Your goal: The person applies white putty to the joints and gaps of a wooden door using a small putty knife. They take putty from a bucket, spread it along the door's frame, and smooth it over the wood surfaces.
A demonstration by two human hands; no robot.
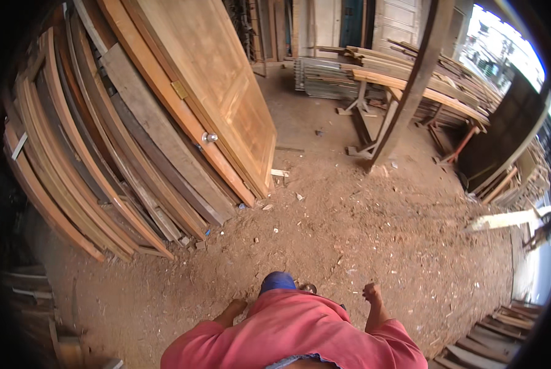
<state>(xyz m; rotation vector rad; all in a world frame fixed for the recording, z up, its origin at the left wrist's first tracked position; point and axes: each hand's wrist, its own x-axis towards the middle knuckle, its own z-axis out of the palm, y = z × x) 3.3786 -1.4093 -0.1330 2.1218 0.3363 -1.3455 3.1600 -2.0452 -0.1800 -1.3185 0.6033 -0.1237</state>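
- Spreading across the middle and lower frame, the brown earth floor (324, 227) looks uneven to me, littered with pale wood chips and scraps.
- I have the wooden door (226, 86) in the upper left-centre, leaning, its foot on the floor; a round metal knob (210, 138) shows on the orange-brown timber at its left.
- Further left, a row of long timber frames (112, 141) leans in close ranks, bent by my lens.
- At lower centre I look over a red shirt (294, 332), with blue cloth (278, 281) beyond it.
- The left hand (236, 305) is low in the frame, partly hidden by the arm; I cannot tell whether it is released or clenched.
- The right hand (372, 293), right of centre, has its fingers curled above the floor; I cannot tell if it is fully clenched.
- A dark post (414, 86) slants through the upper right, beside a plank-topped trestle (432, 98) and stacked planks (398, 63).
- Corrugated grey sheets (324, 78) lie at upper centre; a broad dark panel (503, 126) leans at far right, below bright daylight.
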